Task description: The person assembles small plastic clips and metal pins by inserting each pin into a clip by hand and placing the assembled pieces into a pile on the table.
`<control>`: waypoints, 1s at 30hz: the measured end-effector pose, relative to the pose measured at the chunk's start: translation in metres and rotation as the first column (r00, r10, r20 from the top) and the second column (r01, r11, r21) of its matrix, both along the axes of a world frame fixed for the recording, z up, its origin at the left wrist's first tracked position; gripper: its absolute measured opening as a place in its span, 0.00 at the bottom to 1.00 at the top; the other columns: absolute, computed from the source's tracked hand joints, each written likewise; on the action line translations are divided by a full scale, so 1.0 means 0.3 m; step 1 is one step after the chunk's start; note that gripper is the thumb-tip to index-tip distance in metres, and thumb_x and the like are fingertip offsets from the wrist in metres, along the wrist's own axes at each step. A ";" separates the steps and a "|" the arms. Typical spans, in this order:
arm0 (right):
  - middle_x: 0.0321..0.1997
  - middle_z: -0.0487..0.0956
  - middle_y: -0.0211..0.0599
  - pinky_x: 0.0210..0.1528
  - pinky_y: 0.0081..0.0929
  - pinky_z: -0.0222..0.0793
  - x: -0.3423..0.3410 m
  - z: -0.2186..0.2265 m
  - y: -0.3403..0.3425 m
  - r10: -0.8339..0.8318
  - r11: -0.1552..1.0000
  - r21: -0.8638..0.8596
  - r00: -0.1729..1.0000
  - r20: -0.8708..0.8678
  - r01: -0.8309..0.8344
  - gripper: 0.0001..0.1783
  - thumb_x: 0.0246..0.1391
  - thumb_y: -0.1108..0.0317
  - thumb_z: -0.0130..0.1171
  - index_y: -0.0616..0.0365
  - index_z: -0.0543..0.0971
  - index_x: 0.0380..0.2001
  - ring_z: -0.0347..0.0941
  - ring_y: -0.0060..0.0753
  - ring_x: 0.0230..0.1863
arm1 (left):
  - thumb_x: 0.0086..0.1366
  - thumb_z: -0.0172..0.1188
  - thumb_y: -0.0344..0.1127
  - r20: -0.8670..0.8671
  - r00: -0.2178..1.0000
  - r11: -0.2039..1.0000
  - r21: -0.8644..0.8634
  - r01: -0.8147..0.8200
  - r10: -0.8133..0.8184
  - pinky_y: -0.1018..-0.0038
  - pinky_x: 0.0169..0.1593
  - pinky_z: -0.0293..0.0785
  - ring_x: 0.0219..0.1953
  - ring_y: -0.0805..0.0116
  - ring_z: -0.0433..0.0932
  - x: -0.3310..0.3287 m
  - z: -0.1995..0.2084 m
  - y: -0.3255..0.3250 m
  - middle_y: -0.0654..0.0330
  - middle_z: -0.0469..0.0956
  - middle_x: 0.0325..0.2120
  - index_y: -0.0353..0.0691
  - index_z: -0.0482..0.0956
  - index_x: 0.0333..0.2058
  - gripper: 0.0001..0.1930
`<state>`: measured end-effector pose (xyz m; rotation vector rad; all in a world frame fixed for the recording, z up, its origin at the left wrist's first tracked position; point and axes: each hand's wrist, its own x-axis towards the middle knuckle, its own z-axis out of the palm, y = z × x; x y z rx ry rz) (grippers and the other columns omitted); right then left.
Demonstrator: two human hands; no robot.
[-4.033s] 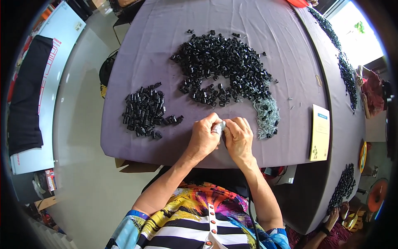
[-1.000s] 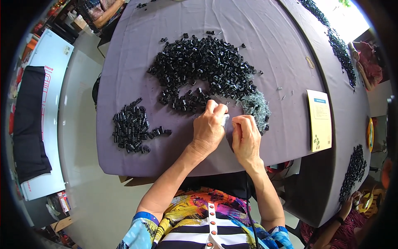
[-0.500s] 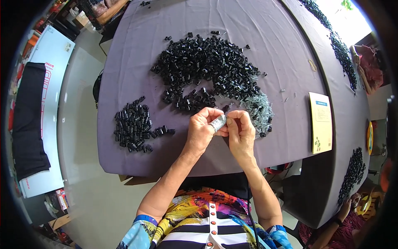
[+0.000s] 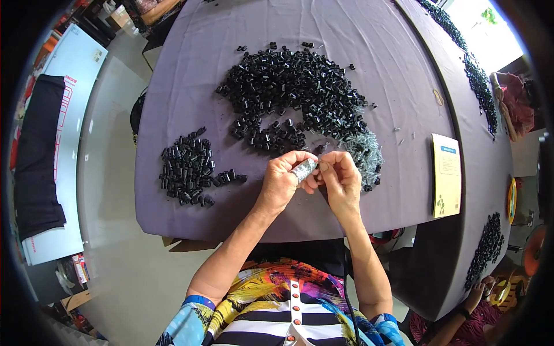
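Pale glossy floor [image 4: 121, 184] at far left, beside a white box-shaped unit [image 4: 72, 144] with a black cloth [image 4: 40, 155] draped over it. Next, to the right, a broad surface [image 4: 375, 34] under wrinkled grey-purple fabric. On its left part, a small heap of glossy black tubular pieces [image 4: 187, 164], with a few straggling out to the right. Farther right, near the front edge, the left hand [image 4: 280, 181], thumb wrapped in whitish tape [image 4: 303, 169], fingers pinched together on a tiny dark piece [image 4: 317, 164]. Beyond both hands, a large arched heap of black fittings [image 4: 288, 81]. Touching the left fingertips, the right hand [image 4: 344, 183], thumb and forefinger together on the same piece, mostly hidden; cannot tell its shape. Just beside the right hand, a pile of clear-grey pins [image 4: 363, 149], meeting the large heap's lower end. Well apart to the right, a tan loop [image 4: 438, 97] and a yellow booklet [image 4: 445, 184]. At far right, across a dark seam, more black heaps [image 4: 486, 248], with a co-worker's hand [image 4: 475, 295] at the nearest.
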<state>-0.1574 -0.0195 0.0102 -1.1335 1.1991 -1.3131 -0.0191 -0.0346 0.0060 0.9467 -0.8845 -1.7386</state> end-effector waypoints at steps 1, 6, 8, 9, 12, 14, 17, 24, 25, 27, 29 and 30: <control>0.27 0.74 0.26 0.28 0.15 0.66 -0.001 0.005 0.000 0.000 1.000 0.000 1.000 0.000 0.000 0.02 0.60 0.77 0.52 0.60 0.72 0.36 0.68 0.13 0.26 | 0.64 0.49 0.22 -0.022 1.000 1.000 0.011 0.011 -0.010 0.81 0.26 0.76 0.24 0.76 0.77 0.003 0.001 -0.002 0.60 0.79 0.27 0.33 0.77 0.39 0.09; 0.28 0.75 0.28 0.31 0.14 0.67 -0.004 -0.001 -0.002 0.032 0.998 0.051 0.997 0.076 -0.036 0.02 0.61 0.76 0.50 0.60 0.72 0.36 0.69 0.14 0.28 | 0.64 0.50 0.23 -0.031 0.999 1.000 0.024 -0.009 0.010 0.81 0.27 0.75 0.24 0.76 0.77 -0.006 0.001 -0.003 0.61 0.79 0.27 0.33 0.77 0.40 0.09; 0.28 0.74 0.27 0.31 0.14 0.67 0.001 0.008 0.000 0.010 0.999 0.047 0.998 0.056 -0.013 0.02 0.61 0.76 0.50 0.60 0.72 0.36 0.68 0.14 0.27 | 0.64 0.50 0.23 -0.060 0.998 1.000 0.020 -0.019 0.020 0.81 0.28 0.76 0.24 0.76 0.77 -0.010 0.001 0.000 0.61 0.79 0.26 0.33 0.77 0.40 0.09; 0.27 0.74 0.27 0.30 0.14 0.67 0.006 0.010 0.000 -0.013 0.999 0.042 0.999 0.036 0.011 0.02 0.61 0.76 0.50 0.60 0.72 0.36 0.68 0.14 0.27 | 0.64 0.50 0.23 -0.041 0.999 0.999 0.034 -0.028 0.030 0.81 0.28 0.76 0.24 0.76 0.77 -0.009 0.005 0.001 0.60 0.79 0.27 0.33 0.77 0.41 0.09; 0.27 0.74 0.27 0.30 0.13 0.66 0.013 0.008 -0.002 -0.058 0.998 0.016 0.996 0.063 0.057 0.02 0.61 0.76 0.50 0.60 0.72 0.36 0.68 0.13 0.27 | 0.64 0.51 0.23 -0.011 0.999 0.997 0.053 -0.048 0.048 0.80 0.30 0.77 0.25 0.76 0.78 -0.007 -0.001 0.003 0.60 0.79 0.28 0.33 0.78 0.41 0.09; 0.27 0.73 0.27 0.29 0.13 0.67 0.012 0.009 0.000 -0.059 0.998 -0.022 0.996 0.064 0.060 0.02 0.61 0.76 0.50 0.60 0.72 0.36 0.68 0.13 0.26 | 0.64 0.51 0.23 0.000 0.998 0.997 0.055 -0.059 0.059 0.79 0.30 0.78 0.25 0.75 0.78 -0.007 -0.003 0.005 0.59 0.79 0.28 0.32 0.77 0.42 0.09; 0.29 0.73 0.26 0.29 0.13 0.67 0.006 -0.003 0.008 -0.052 0.996 -0.073 0.994 0.099 0.059 0.02 0.61 0.77 0.50 0.60 0.72 0.36 0.68 0.13 0.27 | 0.64 0.52 0.23 -0.029 0.995 0.991 0.089 -0.097 0.100 0.78 0.30 0.78 0.26 0.75 0.78 -0.014 -0.009 0.007 0.59 0.79 0.28 0.32 0.77 0.42 0.09; 0.28 0.76 0.28 0.30 0.13 0.68 0.020 0.027 0.017 -0.020 0.996 0.087 0.996 0.093 0.011 0.02 0.58 0.76 0.55 0.64 0.74 0.34 0.70 0.13 0.27 | 0.60 0.50 0.19 -0.017 0.984 0.982 -0.065 -0.177 0.176 0.78 0.33 0.78 0.26 0.76 0.77 -0.026 -0.028 0.027 0.60 0.79 0.28 0.32 0.77 0.40 0.11; 0.26 0.77 0.29 0.30 0.13 0.69 0.017 0.009 0.014 -0.018 0.998 0.063 0.999 0.027 0.016 0.05 0.56 0.76 0.59 0.64 0.74 0.34 0.72 0.13 0.27 | 0.60 0.49 0.19 -0.009 0.978 0.972 -0.107 -0.207 0.208 0.79 0.33 0.78 0.26 0.76 0.78 -0.035 -0.025 0.030 0.61 0.78 0.27 0.32 0.77 0.40 0.11; 0.23 0.77 0.28 0.28 0.13 0.69 0.018 -0.002 0.012 -0.040 0.999 0.033 0.999 0.015 0.039 0.06 0.54 0.75 0.61 0.64 0.74 0.33 0.72 0.13 0.25 | 0.59 0.50 0.18 -0.014 0.975 0.970 -0.102 -0.221 0.221 0.79 0.36 0.77 0.27 0.77 0.77 -0.040 -0.015 0.037 0.62 0.78 0.27 0.32 0.77 0.40 0.11; 0.25 0.76 0.28 0.28 0.14 0.69 0.016 -0.001 0.014 -0.023 0.999 0.045 0.999 -0.027 0.024 0.05 0.54 0.75 0.61 0.64 0.75 0.30 0.72 0.13 0.25 | 0.58 0.50 0.18 -0.018 0.971 0.966 -0.099 -0.238 0.238 0.79 0.38 0.76 0.28 0.77 0.76 -0.039 -0.008 0.040 0.63 0.77 0.28 0.32 0.77 0.40 0.12; 0.25 0.76 0.28 0.28 0.14 0.69 0.017 0.001 0.014 -0.023 0.999 0.046 0.999 -0.027 0.024 0.05 0.54 0.75 0.61 0.64 0.75 0.30 0.72 0.13 0.25 | 0.58 0.50 0.17 -0.030 0.969 0.963 -0.108 -0.247 0.245 0.79 0.38 0.76 0.28 0.77 0.76 -0.040 -0.008 0.042 0.63 0.78 0.28 0.32 0.77 0.40 0.12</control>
